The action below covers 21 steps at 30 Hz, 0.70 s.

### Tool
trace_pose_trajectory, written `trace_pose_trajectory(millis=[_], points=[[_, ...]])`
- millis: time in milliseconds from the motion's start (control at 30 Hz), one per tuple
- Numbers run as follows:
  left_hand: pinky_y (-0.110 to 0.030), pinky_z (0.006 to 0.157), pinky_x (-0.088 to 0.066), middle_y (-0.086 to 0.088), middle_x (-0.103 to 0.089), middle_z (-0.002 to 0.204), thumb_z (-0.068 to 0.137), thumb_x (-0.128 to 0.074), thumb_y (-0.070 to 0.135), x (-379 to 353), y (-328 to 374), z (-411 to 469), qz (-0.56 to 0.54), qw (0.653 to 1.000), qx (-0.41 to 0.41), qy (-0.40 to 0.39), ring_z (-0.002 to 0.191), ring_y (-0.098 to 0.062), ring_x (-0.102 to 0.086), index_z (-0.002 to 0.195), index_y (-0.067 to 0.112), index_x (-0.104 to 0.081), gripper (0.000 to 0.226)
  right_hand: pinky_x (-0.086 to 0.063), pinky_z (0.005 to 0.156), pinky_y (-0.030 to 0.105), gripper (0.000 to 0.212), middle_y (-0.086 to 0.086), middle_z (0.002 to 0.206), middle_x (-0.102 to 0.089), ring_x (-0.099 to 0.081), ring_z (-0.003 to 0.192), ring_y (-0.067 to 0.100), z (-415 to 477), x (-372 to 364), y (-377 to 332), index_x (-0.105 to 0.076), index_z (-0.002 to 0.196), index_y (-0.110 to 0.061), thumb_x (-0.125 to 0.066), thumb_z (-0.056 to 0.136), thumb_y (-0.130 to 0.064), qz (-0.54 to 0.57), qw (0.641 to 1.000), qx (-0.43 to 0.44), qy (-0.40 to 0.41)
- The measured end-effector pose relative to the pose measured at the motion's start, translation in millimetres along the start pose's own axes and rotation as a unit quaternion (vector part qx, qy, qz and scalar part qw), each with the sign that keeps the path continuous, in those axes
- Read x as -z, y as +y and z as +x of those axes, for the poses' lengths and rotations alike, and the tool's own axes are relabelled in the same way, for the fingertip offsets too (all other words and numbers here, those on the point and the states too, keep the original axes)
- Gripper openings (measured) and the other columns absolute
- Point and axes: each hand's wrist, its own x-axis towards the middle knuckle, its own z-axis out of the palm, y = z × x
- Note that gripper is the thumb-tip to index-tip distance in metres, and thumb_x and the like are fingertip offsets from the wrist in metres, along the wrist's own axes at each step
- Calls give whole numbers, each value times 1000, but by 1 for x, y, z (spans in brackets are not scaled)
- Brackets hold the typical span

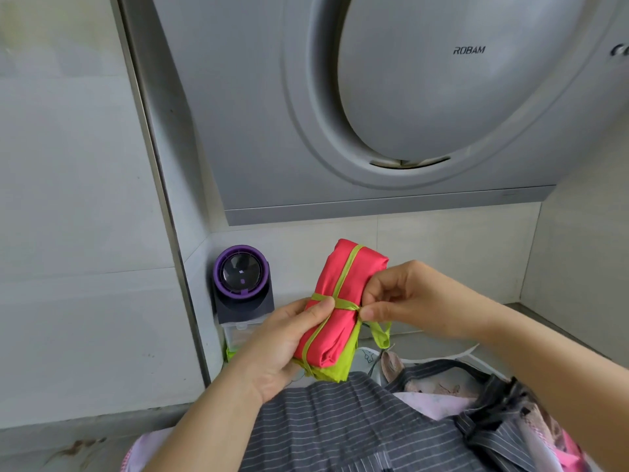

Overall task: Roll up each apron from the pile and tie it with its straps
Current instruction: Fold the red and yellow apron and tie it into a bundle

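Observation:
A rolled pink-red apron [343, 287] with lime-green trim is held up in the air above the pile. Its green straps [335, 303] cross around the roll, one lengthwise and one across the middle. My left hand [286, 345] cups the roll from below left, thumb pressed on the strap crossing. My right hand [405, 298] pinches the strap at the roll's right side, and a loose green strap loop [381, 332] hangs under it. Below lies the pile: a grey striped apron [340, 424] on top of pale pink ones [435, 400].
A grey ROBAM range hood [408, 107] fills the upper view. A purple-rimmed device [241, 281] on a dark base stands in the corner on a clear box [238, 335]. Tiled walls [75, 233] enclose the counter [68, 444] on the left and behind.

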Motion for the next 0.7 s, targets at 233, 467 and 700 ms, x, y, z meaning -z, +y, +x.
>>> trace_pose_trajectory(millis=[233, 467, 700], points=[[-37, 80, -55, -18, -72, 102, 70, -68, 30, 1, -1, 1, 8, 1000, 26, 10, 82, -24, -70, 103, 7, -72, 40, -40, 58, 22, 15, -12, 75, -59, -50, 60, 6, 1, 0, -6, -58, 79, -24, -50, 92, -27, -443, 888, 94, 81], [-34, 71, -57, -16, -72, 93, 73, -66, 31, -3, -2, 2, -24, 999, 25, 22, 75, -23, -70, 94, 8, -75, 32, -45, 57, 27, 11, -8, 78, -59, -55, 65, 14, -3, -13, 13, -62, 81, -19, -53, 84, -25, -438, 849, 198, 218], [-32, 67, -58, -15, -73, 92, 73, -66, 30, -4, -1, 2, -25, 999, 16, 32, 74, -22, -71, 97, 8, -73, 33, -40, 59, 9, 5, -21, 81, -57, -52, 72, -11, -11, -22, 19, -75, 86, -24, -73, 81, -24, -232, 942, 98, 222]])
